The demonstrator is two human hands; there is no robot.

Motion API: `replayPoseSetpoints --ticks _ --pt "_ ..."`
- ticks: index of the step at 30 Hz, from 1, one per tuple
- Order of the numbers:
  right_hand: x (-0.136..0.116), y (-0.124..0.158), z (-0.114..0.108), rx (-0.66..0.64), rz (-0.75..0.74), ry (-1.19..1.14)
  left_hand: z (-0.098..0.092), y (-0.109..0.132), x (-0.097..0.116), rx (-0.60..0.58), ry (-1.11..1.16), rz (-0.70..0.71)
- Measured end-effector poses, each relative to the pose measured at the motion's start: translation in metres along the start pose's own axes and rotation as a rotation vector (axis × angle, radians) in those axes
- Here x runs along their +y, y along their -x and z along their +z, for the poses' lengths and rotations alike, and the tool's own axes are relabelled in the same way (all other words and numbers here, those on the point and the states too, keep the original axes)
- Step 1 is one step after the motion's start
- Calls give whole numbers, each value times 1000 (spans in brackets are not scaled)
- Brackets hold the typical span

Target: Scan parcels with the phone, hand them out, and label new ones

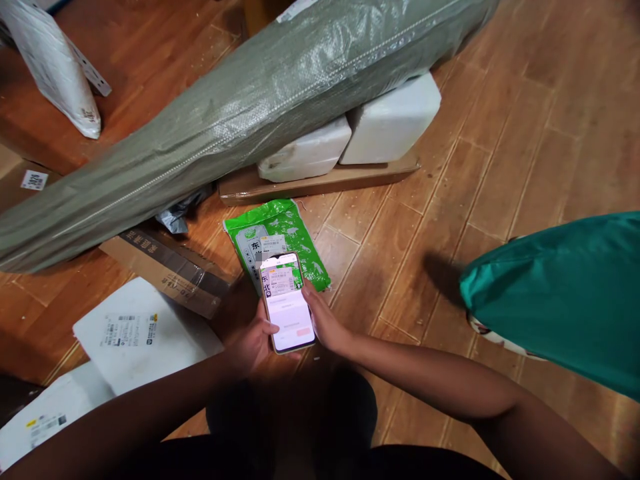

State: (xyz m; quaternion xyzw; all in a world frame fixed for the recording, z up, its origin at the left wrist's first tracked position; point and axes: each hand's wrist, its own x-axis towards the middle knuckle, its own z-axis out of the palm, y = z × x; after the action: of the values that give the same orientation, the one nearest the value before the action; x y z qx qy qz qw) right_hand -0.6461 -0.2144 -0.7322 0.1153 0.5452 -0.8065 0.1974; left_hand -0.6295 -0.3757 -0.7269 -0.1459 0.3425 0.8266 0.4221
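A smartphone (289,313) with a lit screen is held upright between both hands. My left hand (257,341) is closed round its lower left side, the thumb lying over the edge of the screen. On the other side, my right hand (325,320) grips the right edge. The upper part of the screen displays a camera picture of a shipping label. Behind the phone, a green printed bag (305,243) lies flat on the floor with a white label (274,244) on it; the phone covers its lower left part.
A long grey woven-wrapped parcel (240,113) crosses above, over white packages (395,120) and a flat cardboard box (240,190). White labelled parcels (125,333) and a brown carton (165,270) sit at left. A green fabric item (555,293) is at right on the wooden floor (415,267).
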Motion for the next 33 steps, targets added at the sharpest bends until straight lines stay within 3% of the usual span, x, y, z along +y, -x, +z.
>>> replayPoseSetpoints --ticks 9,14,19,23,25,28,31,33 --pt "-5 -4 -3 23 53 -18 -3 -2 2 -2 -23 -16" --pt "-26 -13 -2 180 -18 45 -4 -5 1 -10 -198 -103" --pt "-36 -12 5 251 130 48 -4 -6 -6 -84 -370 -61" --pt "-37 -11 -2 246 156 -126 -2 -14 -4 -77 -317 -88" --pt "-46 -7 -6 167 189 -251 13 -15 9 -96 -221 -149" --pt "-76 15 -4 -48 267 -477 64 1 43 -156 -177 -278" --pt "-120 64 11 -237 379 -691 134 49 79 -150 -520 -347" --pt "-152 115 25 -244 482 -836 174 99 90 -137 -822 -345"
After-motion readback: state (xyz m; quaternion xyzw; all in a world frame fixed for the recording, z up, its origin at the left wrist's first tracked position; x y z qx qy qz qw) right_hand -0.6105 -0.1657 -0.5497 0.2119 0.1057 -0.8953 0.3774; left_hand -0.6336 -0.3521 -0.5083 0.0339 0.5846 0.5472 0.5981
